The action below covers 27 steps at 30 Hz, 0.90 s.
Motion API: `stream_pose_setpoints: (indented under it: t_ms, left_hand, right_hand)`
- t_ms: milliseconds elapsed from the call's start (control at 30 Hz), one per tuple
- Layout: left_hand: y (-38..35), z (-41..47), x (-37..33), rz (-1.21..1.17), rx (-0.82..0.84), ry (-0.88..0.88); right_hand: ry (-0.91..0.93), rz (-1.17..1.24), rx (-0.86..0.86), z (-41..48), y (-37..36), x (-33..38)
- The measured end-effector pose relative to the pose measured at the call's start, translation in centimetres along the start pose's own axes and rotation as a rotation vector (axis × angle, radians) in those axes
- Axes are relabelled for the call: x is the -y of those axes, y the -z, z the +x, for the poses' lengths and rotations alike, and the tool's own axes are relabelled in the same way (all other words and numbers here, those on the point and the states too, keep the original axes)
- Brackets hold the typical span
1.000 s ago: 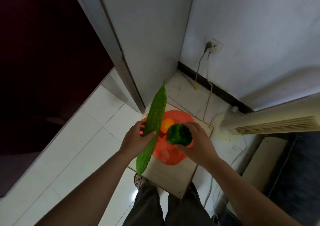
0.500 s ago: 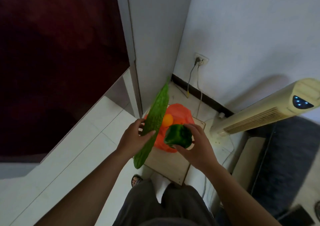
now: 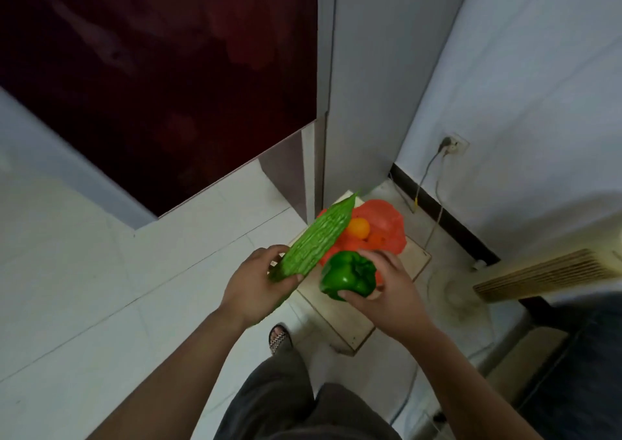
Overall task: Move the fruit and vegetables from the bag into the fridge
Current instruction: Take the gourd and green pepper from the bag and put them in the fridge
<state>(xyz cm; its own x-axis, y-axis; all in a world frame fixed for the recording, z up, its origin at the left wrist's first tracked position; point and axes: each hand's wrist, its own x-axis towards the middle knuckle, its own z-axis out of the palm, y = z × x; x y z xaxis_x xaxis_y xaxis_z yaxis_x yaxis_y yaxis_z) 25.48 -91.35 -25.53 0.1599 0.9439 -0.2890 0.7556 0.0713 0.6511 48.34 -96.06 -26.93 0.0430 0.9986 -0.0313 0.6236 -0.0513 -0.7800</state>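
My left hand (image 3: 255, 284) grips the lower end of a long green bitter gourd (image 3: 319, 234), which slants up to the right. A green bell pepper (image 3: 348, 276) sits in the grip of my right hand (image 3: 387, 291). Both are held above a wooden stool (image 3: 350, 315). On the stool lies an orange-red plastic bag (image 3: 387, 231) with an orange fruit (image 3: 358, 227) showing in it. The fridge fills the upper left: a dark red door (image 3: 161, 79), closed, and a grey side panel (image 3: 367, 79).
White floor tiles (image 3: 101, 288) spread to the left. A wall socket (image 3: 452, 145) with cables is on the right wall. A beige tower fan (image 3: 545, 273) lies at the right. My foot in a sandal (image 3: 278, 334) stands beside the stool.
The view has swung up and left toward the fridge door. Both hands, with the gourd and pepper, have lifted a little away from the bag.
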Motion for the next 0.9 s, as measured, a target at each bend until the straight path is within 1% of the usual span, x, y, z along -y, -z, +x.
stream_pose_setpoints:
  t_ms: [167,333,500,600,700,900]
  left_hand:
    - [1.5,-4.6,1.4,-0.033,-0.106,0.075]
    - [3.6,-8.0,3.1,-0.054,-0.263,0.156]
    - [6.4,-10.8,5.6,-0.142,-0.414,0.222]
    - [9.2,-12.7,8.7,-0.212,-0.468,0.271]
    - [12.5,-14.9,13.0,-0.261,-0.531,0.303]
    - [20.0,-19.5,22.6,-0.288,-0.602,0.354]
  right_hand:
    - [0.064,0.060,0.123,-1.1,-1.8,2.0]
    - [0.198,0.065,0.253,-0.2,-3.8,6.0]
    - [0.278,0.071,0.307,0.6,-6.8,10.3]
    - [0.340,0.069,0.342,0.6,-10.0,14.2]
    - [0.397,0.086,0.392,0.5,-14.7,18.5]
    - [0.482,0.066,0.433,-1.0,-25.0,27.3]
